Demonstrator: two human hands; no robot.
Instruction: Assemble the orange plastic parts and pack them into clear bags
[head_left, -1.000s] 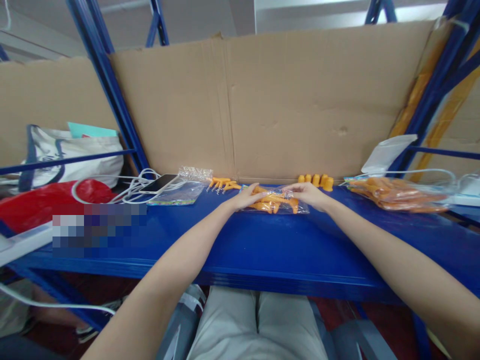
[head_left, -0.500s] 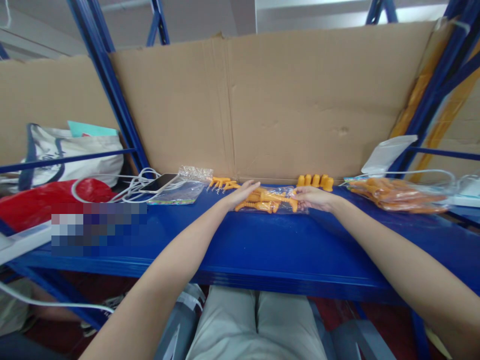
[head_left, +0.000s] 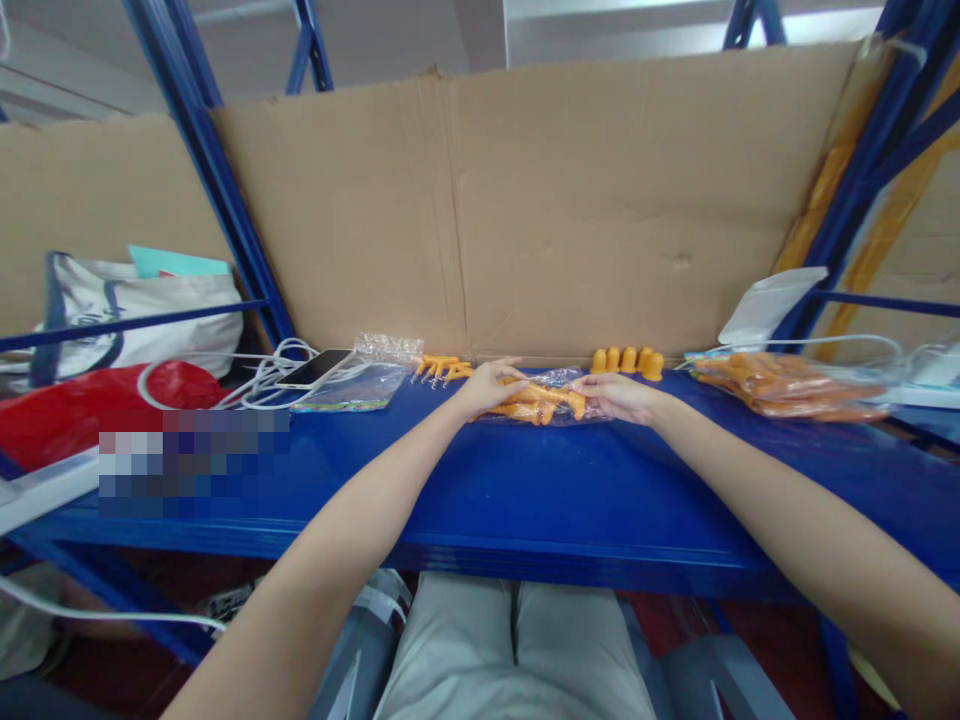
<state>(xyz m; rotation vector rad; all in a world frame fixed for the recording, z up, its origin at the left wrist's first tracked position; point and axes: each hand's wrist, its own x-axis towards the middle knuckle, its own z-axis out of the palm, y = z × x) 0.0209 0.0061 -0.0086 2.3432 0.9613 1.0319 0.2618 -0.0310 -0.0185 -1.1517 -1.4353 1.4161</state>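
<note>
In the head view, a clear plastic bag of orange plastic pieces (head_left: 536, 408) lies on the blue shelf between my hands. My left hand (head_left: 491, 388) is at the bag's left end, its fingers bent over a long orange piece. At the right end, my right hand (head_left: 619, 397) pinches the same piece between thumb and fingers. Whether the film lies between fingers and piece, I cannot tell. Just left of my left hand lie several orange pieces with small metal clasps (head_left: 441, 370). Behind my right hand stands a group of short orange cylinders (head_left: 628, 361).
A full bag of orange parts (head_left: 780, 385) lies at the right. To the left are a phone (head_left: 315, 368), a white cable (head_left: 274, 385), a flat clear packet (head_left: 367, 385) and a red bag (head_left: 90, 405). A cardboard sheet (head_left: 600, 210) closes off the back of the blue shelf (head_left: 525, 500).
My left hand's fingers, stretched over the bag before, are now bent more around the orange piece. My right hand stays at the right end. The view has shifted slightly.
</note>
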